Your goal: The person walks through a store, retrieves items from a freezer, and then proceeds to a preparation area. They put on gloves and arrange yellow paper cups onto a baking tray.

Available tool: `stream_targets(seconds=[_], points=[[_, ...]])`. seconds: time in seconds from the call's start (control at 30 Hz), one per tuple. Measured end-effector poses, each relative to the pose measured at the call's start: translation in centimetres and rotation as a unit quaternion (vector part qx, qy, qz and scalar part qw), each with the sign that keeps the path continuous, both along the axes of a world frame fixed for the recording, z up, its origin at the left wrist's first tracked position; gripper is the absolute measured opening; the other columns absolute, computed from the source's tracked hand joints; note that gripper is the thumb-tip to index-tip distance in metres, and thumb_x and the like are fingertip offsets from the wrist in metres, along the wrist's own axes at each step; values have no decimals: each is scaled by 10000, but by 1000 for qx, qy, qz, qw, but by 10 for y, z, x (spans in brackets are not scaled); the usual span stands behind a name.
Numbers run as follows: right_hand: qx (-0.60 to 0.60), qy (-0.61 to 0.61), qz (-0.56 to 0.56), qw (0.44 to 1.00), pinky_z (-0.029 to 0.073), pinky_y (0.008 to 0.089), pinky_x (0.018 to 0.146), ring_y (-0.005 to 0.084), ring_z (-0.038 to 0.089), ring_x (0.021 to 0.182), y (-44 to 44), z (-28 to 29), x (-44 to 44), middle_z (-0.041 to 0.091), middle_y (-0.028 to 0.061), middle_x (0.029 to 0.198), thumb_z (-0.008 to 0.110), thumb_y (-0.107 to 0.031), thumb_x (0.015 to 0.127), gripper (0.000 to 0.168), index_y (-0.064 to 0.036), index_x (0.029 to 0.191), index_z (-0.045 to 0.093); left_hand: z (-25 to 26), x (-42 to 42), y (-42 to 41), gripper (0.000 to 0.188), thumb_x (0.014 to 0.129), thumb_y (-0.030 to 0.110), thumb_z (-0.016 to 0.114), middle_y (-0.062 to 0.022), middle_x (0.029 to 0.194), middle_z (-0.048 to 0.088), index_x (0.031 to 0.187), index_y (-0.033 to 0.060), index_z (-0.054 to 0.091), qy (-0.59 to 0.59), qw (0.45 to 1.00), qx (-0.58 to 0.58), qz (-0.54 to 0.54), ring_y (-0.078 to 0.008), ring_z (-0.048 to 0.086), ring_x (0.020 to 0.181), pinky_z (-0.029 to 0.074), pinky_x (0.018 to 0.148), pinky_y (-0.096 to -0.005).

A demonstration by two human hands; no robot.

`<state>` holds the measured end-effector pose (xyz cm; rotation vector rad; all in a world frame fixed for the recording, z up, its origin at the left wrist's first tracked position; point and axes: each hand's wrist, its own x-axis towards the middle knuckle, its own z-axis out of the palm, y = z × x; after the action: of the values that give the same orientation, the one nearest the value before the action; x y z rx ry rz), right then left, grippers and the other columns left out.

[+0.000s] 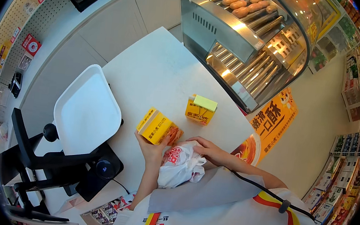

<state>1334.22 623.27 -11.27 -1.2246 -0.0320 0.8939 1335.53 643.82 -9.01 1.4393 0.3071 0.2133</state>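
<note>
My left hand point(152, 148) holds a yellow printed cardboard food box point(158, 127) by its lower end, just over the white counter point(152, 66). The box bears writing and a food picture. Against my front is a tied white plastic bag point(182, 165) with red print; its contents are hidden. My right hand point(208, 149) grips the bag's upper right side, its fingers partly hidden behind the plastic. Beyond both hands, a second yellow box point(199, 114) stands on the counter with a pale green block point(205, 103) lying across its top.
A white tray point(86, 112) lies at the left, beside a black stand point(73, 160) with a small round display. At the counter's far right stands a glass-fronted roller grill point(221, 34) with several sausages point(241, 12). An orange poster point(272, 122) hangs below. Stocked shelves point(340, 185) line the right.
</note>
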Motion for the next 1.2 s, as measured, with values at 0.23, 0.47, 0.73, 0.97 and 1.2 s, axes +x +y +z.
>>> stream_targets(seconds=[0.23, 0.47, 0.73, 0.97, 1.2], points=[[-173, -220, 27, 960, 469, 324, 841, 239, 569, 972, 51, -4, 49, 528, 143, 1119, 616, -300, 861, 472, -35, 1228, 482, -16, 165, 19, 730, 640, -23, 773, -94, 1141, 434, 1203, 61, 317, -67, 993, 86, -47, -208, 473, 1089, 423, 933, -318], [-190, -325, 113, 920, 459, 361, 889, 280, 547, 1052, 51, 29, 45, 458, 190, 1237, 641, -341, 838, 653, -17, 1329, 357, -21, 254, 20, 819, 670, 82, 786, -138, 1272, 400, 1298, 75, 260, -84, 980, 98, -149, -256, 433, 1195, 370, 1019, -376], [-381, -171, -161, 894, 473, 370, 879, 320, 463, 1173, -51, -17, 29, 459, 177, 1251, 772, -195, 700, 812, -25, 1346, 310, 45, 81, 84, 790, 786, 153, 623, -150, 1475, 240, 1452, 128, 198, 54, 975, 143, -164, -330, 230, 1367, 263, 1065, -525], [-227, -308, -242, 892, 404, 410, 945, 328, 436, 1164, 27, -64, 138, 438, 161, 1252, 821, -173, 601, 865, -42, 1287, 311, -5, -125, 60, 1317, 501, 276, 899, -133, 1497, 139, 1455, 110, 5, 131, 965, 183, -136, -327, 203, 1368, 239, 1093, -483], [-384, -298, -213, 848, 386, 413, 986, 358, 417, 1193, 71, -53, 190, 387, 197, 1317, 820, -239, 615, 1007, -10, 1377, 202, -35, -81, -13, 961, 653, 101, 816, -163, 1328, 324, 1372, 13, 185, 57, 966, 198, 154, -275, 371, 1222, 336, 1024, -373]])
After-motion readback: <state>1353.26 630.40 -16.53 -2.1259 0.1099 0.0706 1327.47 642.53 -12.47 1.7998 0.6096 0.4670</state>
